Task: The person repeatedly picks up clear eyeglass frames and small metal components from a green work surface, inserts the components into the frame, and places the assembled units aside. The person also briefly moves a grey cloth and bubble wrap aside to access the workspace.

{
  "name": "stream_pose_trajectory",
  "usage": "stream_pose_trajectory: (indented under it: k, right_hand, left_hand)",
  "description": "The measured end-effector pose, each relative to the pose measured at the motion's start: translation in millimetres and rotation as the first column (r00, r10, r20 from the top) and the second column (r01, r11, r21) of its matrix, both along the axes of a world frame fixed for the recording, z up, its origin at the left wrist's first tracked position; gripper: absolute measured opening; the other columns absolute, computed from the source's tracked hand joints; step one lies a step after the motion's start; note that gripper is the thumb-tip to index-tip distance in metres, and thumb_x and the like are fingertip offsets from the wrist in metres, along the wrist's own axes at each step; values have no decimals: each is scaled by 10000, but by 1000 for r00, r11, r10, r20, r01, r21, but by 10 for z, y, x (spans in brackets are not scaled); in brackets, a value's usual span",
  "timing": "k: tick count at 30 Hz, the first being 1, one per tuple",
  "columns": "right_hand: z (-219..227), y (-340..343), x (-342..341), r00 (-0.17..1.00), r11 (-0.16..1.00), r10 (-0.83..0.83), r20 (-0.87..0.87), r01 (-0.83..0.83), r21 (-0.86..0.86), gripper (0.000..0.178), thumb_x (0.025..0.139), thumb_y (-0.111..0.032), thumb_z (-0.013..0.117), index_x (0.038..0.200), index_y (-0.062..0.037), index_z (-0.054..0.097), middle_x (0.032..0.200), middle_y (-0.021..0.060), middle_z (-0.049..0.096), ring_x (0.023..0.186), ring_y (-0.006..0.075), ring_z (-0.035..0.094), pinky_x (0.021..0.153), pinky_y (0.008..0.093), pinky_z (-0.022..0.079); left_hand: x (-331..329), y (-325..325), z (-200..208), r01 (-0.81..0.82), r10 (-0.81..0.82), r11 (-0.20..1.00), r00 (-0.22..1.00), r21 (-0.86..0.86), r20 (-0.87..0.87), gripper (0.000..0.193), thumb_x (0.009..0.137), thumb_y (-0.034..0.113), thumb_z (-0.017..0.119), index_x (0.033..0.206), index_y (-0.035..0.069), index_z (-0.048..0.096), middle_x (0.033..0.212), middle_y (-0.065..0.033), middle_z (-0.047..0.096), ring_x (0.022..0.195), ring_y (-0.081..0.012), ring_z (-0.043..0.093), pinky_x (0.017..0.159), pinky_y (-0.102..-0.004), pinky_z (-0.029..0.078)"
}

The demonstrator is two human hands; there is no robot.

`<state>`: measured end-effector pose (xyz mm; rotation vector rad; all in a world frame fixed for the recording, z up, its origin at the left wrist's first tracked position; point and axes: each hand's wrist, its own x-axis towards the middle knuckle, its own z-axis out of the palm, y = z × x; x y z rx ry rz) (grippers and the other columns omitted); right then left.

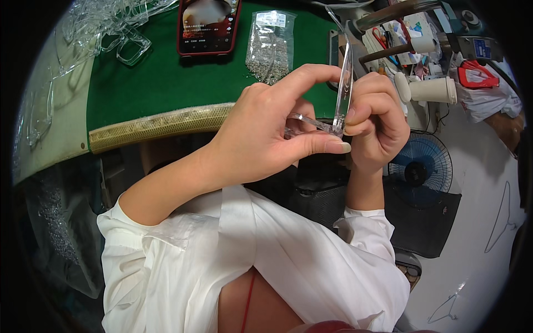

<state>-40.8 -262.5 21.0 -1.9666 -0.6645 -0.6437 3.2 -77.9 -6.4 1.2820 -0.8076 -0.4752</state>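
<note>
A clear plastic eyeglass frame [345,83] is held up between my two hands, just in front of the green mat's near edge. My left hand [261,130] is closed around the lens side, its thumb at the hinge corner and its index finger reaching to the upright temple arm. Part of the front is hidden behind those fingers. On the other side, my right hand [377,119] has curled fingers, with thumb and fingertip pinched against the temple arm close to the hinge. Whether a small part is also in that pinch cannot be made out.
On the green mat [161,89] lie a phone [208,28] and a plastic bag of tiny metal parts [270,47], some spilled. Clear frames [130,44] pile up at far left. A paper cup [433,90] and clutter stand right, above a blue fan [420,169].
</note>
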Motion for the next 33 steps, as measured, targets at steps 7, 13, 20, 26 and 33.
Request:
stream_pose_trajectory:
  k: [7, 13, 20, 26, 33]
  right_hand:
    - [-35, -36, -12, 992, 983, 71, -106, -51, 175, 202, 743, -66, 742, 820, 6, 569, 784, 69, 570, 693, 135, 530, 579, 220, 426]
    - [-95, 16, -37, 859, 790, 307, -409, 9, 613, 291, 768, -48, 749, 880, -38, 480, 796, 38, 539, 741, 106, 533, 616, 192, 449]
    - [-162, -63, -68, 784, 761, 345, -517, 89, 643, 381, 801, -247, 750, 1000, 14, 558, 955, 80, 617, 845, 111, 585, 750, 230, 463]
    - [27, -242, -67, 927, 826, 43, -372, 176, 535, 398, 809, -202, 729, 1063, 78, 604, 996, 121, 652, 877, 157, 631, 836, 264, 481]
    - [171, -1014, 215, 924, 793, -96, -370, 296, 533, 269, 890, -154, 631, 1061, 53, 620, 947, 101, 669, 751, 87, 611, 589, 179, 413]
  left_hand:
    - [20, -10, -21, -33, 32, 999, 996, 16, 78, 674, 729, 87, 783, 1310, 27, 445, 749, -38, 639, 610, -59, 579, 584, -194, 438]
    - [50, -13, 20, -38, 29, 997, 993, 74, 117, 699, 721, 70, 786, 1323, 45, 431, 745, -57, 638, 635, -59, 592, 625, -204, 462]
    - [61, -184, -51, -118, 120, 993, 987, -24, 104, 719, 735, -38, 725, 1359, 56, 381, 779, -48, 639, 710, -64, 611, 713, -222, 481]
    - [212, -638, 9, -183, 195, 980, 955, -75, 225, 539, 794, 26, 694, 1273, 38, 448, 925, -76, 660, 793, -117, 667, 749, -255, 512]
    - [478, -1401, -126, -93, 164, 961, 950, -259, 265, 139, 880, -55, 533, 1014, -31, 559, 904, -98, 656, 844, -150, 670, 730, -269, 527]
